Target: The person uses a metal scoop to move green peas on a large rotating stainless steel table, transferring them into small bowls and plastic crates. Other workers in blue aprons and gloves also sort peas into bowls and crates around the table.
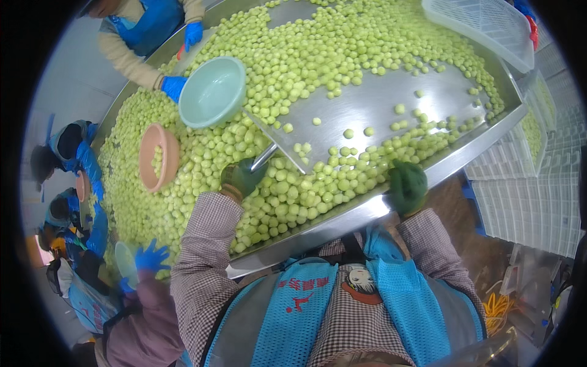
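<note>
My left hand [246, 177], in a green glove, grips the metal handle of a flat-bladed scraper [283, 143]. The blade stands among round, pale green fruits [279, 188], and a few small ones show against its far side. Green-gloved too, my right hand [407, 187] rests at the near rim of the stainless steel table [321, 234], beside the fruits along that edge. Its fingers look bunched, but whether they clasp the rim is unclear. Beyond my left hand, a light green plastic basin [213, 91] and a pink basin [159, 158] holding a few fruits sit on the pile.
Across the table a worker's blue-gloved hand [174, 88] is at the green basin. Several co-workers line the left side, one with a spread blue glove [151, 257]. A white plastic crate [481, 32] overhangs the far right rim. Stacked crates [527, 206] stand at right, near a yellow cord [497, 312].
</note>
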